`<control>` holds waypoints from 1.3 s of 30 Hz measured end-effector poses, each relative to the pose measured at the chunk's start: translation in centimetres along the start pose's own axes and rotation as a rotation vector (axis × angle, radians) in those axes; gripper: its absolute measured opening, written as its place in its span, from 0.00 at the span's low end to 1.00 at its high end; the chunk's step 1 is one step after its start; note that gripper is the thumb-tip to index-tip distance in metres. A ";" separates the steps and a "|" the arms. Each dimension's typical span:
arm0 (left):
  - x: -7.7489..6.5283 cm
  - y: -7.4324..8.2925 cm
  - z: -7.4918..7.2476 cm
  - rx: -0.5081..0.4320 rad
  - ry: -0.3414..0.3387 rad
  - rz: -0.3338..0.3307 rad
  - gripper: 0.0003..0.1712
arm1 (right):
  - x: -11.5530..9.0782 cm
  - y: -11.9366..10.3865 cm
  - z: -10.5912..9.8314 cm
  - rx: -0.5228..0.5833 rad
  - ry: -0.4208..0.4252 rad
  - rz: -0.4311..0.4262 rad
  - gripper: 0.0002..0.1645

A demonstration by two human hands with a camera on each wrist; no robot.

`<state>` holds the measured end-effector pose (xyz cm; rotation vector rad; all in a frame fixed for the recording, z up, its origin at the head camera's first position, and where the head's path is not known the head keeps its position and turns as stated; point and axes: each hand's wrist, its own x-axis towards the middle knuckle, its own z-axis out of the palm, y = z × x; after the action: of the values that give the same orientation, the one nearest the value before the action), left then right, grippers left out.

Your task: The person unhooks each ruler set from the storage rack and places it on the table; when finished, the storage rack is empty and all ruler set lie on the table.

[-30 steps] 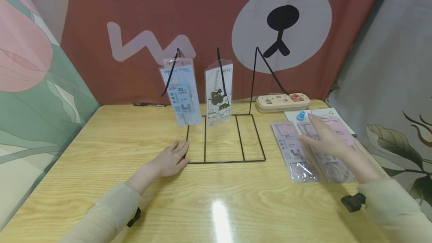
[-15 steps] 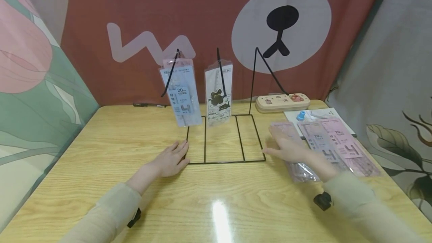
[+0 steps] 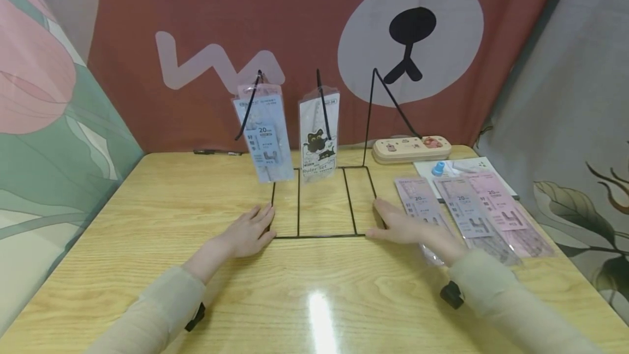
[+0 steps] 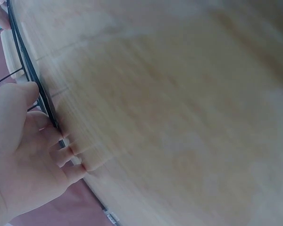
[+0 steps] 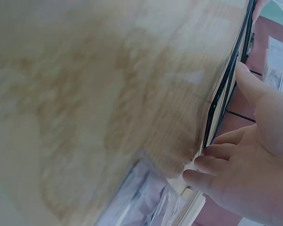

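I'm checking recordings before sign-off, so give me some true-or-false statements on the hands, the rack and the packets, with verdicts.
1. The left hand touches the left side of the black wire rack. True.
2. The right hand grips a ruler packet. False: it holds no packet and is at the rack's front right corner.
3. A ruler set with black cats hangs on the middle hook. True.
4. A packet hangs on the right hook. False: nothing hangs on it.
5. The three packets to the right of the rack lie farther from the person than the pencil case. False: the case lies farther away.
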<state>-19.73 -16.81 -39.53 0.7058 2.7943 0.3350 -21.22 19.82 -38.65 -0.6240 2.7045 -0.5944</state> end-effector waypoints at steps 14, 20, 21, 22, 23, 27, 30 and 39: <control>0.3 -0.3 0.2 0.003 -0.012 0.002 0.36 | 0.3 -0.2 0.2 -0.012 -0.097 0.084 0.52; 0.3 -1.0 -0.1 -0.107 0.049 0.018 0.34 | 0.4 -0.2 0.4 -0.033 -0.108 0.080 0.51; 0.3 -1.2 -0.3 -0.134 0.090 0.013 0.33 | 0.4 -0.3 0.5 -0.036 -0.109 0.078 0.51; 0.4 -1.3 -0.6 -0.159 0.146 0.002 0.31 | 0.4 -0.3 0.5 -0.037 -0.110 0.078 0.51; 0.5 -1.4 -1.0 -0.187 0.217 -0.009 0.29 | 0.5 -0.3 0.5 -0.038 -0.110 0.077 0.51; 1.2 -1.8 -2.9 -0.379 0.542 -0.066 0.24 | 0.5 -0.4 0.2 -0.037 -0.105 0.071 0.52; 2.0 -1.8 -4.3 -0.536 0.683 -0.102 0.27 | 0.6 -0.6 -0.1 -0.039 -0.104 0.068 0.51; 5.0 -1.6 -5.7 -0.808 0.638 -0.197 0.37 | 0.5 -0.6 -0.1 -0.059 -0.111 0.078 0.52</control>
<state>-26.32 -16.69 -35.46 0.1264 2.7982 1.7610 -21.45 19.08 -38.41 -0.5468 2.6365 -0.4475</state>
